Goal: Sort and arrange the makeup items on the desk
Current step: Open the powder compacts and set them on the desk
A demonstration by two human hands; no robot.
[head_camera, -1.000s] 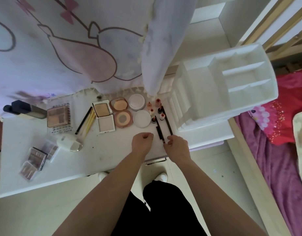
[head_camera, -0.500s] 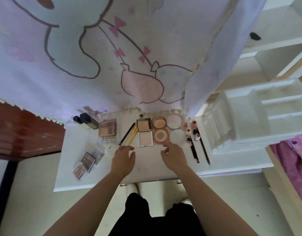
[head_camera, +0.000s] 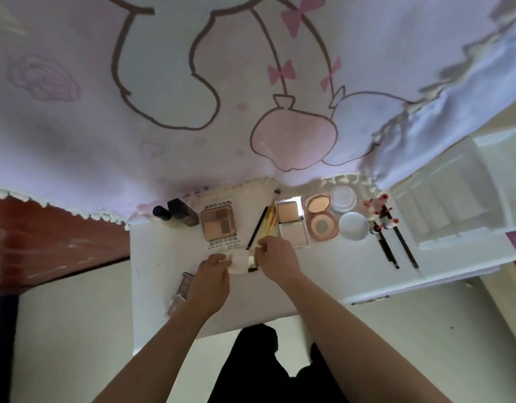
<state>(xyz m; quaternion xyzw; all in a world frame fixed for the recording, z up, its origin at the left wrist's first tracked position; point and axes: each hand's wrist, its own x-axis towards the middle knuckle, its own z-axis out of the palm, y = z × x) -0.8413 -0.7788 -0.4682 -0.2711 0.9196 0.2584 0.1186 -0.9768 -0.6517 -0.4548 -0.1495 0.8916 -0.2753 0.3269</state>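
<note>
A small white jar with a gold band (head_camera: 241,261) lies on its side on the white desk (head_camera: 152,257). My left hand (head_camera: 211,279) grips its left end and my right hand (head_camera: 275,258) touches its gold end. Just behind lie gold-handled brushes (head_camera: 270,225), a square eyeshadow palette (head_camera: 218,225) and an open square compact (head_camera: 291,225). Round compacts (head_camera: 320,218) and white round cases (head_camera: 352,223) sit further right, then small red-capped bottles (head_camera: 380,212) and two black pencils (head_camera: 396,242). Small clear palettes (head_camera: 182,286) are partly hidden by my left hand.
Two dark bottles (head_camera: 175,213) stand at the desk's back left. A white compartment organizer (head_camera: 454,199) sits at the right end. A pink cartoon-print curtain (head_camera: 251,97) hangs over the back. A brown wooden surface (head_camera: 47,237) adjoins the desk's left.
Both hands moved left from the pencils and round compacts to the white jar. The left hand took hold of it. The view shifted left.
</note>
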